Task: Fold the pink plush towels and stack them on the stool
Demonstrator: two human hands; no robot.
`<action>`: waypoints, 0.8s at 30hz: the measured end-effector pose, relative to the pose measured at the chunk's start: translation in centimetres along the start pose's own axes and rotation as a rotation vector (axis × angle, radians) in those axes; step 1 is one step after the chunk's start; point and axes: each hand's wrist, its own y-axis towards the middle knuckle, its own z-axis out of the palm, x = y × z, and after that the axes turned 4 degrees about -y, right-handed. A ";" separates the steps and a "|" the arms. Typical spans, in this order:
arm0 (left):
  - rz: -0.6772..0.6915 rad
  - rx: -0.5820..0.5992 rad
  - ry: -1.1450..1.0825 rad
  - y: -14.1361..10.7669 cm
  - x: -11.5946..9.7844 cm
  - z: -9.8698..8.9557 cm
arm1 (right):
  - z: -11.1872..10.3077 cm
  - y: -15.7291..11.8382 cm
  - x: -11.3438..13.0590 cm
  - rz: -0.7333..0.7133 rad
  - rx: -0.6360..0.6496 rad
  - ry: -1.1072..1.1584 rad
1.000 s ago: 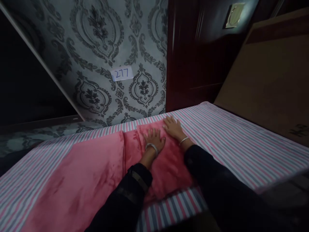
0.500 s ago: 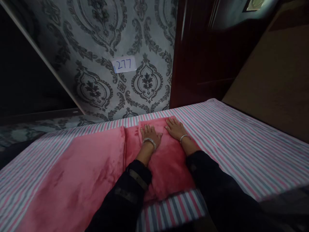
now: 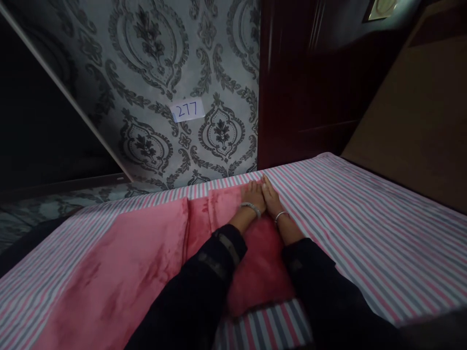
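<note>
A pink, plush-looking blanket [image 3: 146,243] lies partly folded, with one folded section under my hands and a wider part spread to the left. My left hand [image 3: 254,197] rests flat on the far right part of the fold, a beaded bracelet at its wrist. Close against it, my right hand [image 3: 271,197] lies along the fold's right edge with its fingers stretched out, wearing a thin bangle. Neither hand grips the cloth. Dark sleeves hide part of the blanket's near side.
A striped sheet [image 3: 365,228] in pink, grey and white extends beneath the blanket. Behind it stand a patterned wall with a paper label [image 3: 188,109] reading 277 and a dark red panel [image 3: 306,97]. A brown surface [image 3: 419,121] rises at right; a large black panel [image 3: 47,126] stands at left.
My left hand has slid right across the folded section and now lies beside my right hand. The right hand has turned slightly, its fingers closer together. The blanket keeps its shape.
</note>
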 end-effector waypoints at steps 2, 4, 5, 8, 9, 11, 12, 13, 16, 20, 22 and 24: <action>-0.008 0.029 0.020 0.8 0.3 1.2 | 0.2 0.0 -0.6 0.096 0.072 0.023; -0.033 0.072 0.055 1.0 1.1 2.0 | 0.3 0.1 -1.2 0.116 0.138 -0.005; -0.058 0.091 0.076 1.0 1.5 2.2 | 0.3 0.2 -1.4 0.105 0.165 -0.020; -0.146 0.104 0.112 0.4 3.1 1.8 | 0.4 0.3 -1.9 0.093 0.203 -0.047; -0.175 0.103 0.115 0.1 3.7 1.6 | 0.4 0.3 -1.9 0.103 0.204 -0.048; -0.221 0.106 0.133 -0.7 5.0 0.9 | 0.5 0.4 -1.9 0.133 0.196 -0.034; -0.237 0.108 0.153 -1.2 5.7 0.6 | 0.5 0.4 -1.9 0.148 0.188 -0.019; -0.252 0.110 0.176 -1.7 6.4 0.3 | 0.6 0.5 -1.8 0.164 0.179 -0.002; -0.291 0.111 0.236 -3.4 8.0 -0.5 | 0.7 0.4 -1.4 0.204 0.140 0.059; -0.318 0.177 0.264 -5.9 9.2 -2.3 | 0.5 0.5 0.3 0.273 0.065 0.192; -0.319 0.177 0.267 -7.0 9.0 -3.3 | 0.1 0.9 1.6 0.314 0.012 0.293; -0.305 0.100 0.260 -7.8 7.5 -4.0 | -0.7 1.2 2.9 0.346 -0.060 0.422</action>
